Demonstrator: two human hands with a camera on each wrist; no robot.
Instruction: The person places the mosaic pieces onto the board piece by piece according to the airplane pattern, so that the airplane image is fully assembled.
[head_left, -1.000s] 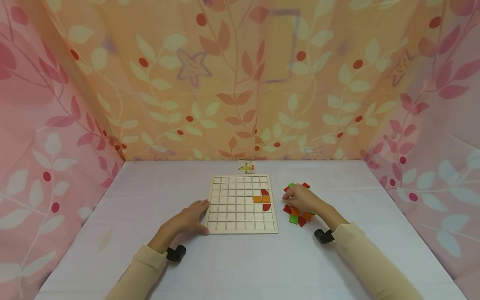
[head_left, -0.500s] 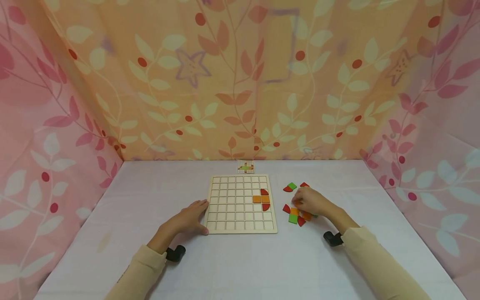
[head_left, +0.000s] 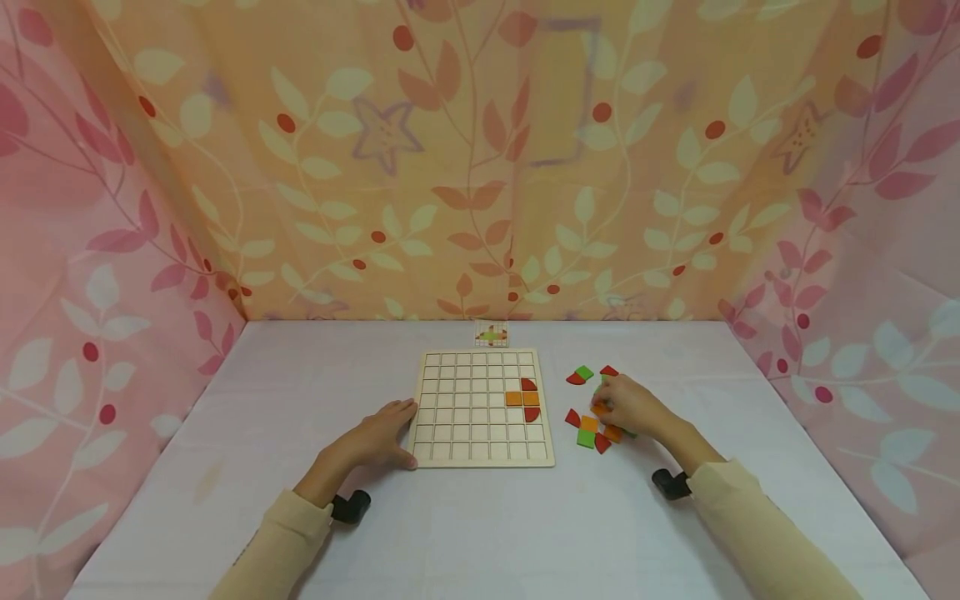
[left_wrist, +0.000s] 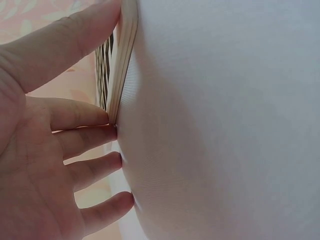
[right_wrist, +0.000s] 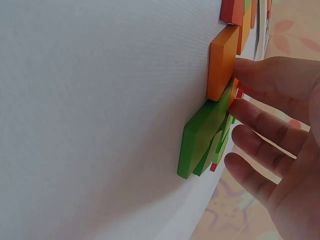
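Note:
The pale wooden grid board (head_left: 453, 429) lies flat, with two orange squares (head_left: 522, 398) and red quarter-round tiles (head_left: 528, 384) set at its right side. Along its left edge rests my left hand (head_left: 380, 435), fingers spread and nearly straight; thumb and fingertips touch the board's side in the left wrist view. Over the loose tiles, my right hand (head_left: 633, 406) pinches an orange tile (head_left: 599, 409) between thumb and fingertips. Close by in the right wrist view are another orange tile (right_wrist: 222, 62) and a green tile (right_wrist: 192, 140). Some tiles are hidden under the right hand.
A small pattern card (head_left: 492, 334) stands behind the board at the table's back edge. Loose tiles around the right hand include a green square (head_left: 586, 438), a red piece (head_left: 573, 417) and a red-green pair at the back. Patterned cloth walls (head_left: 480, 167) enclose the white table.
My right hand has drawn back to the right and slightly nearer, uncovering the red and green tiles behind it; the orange tile shifts with its fingertips. The left hand stays at the board.

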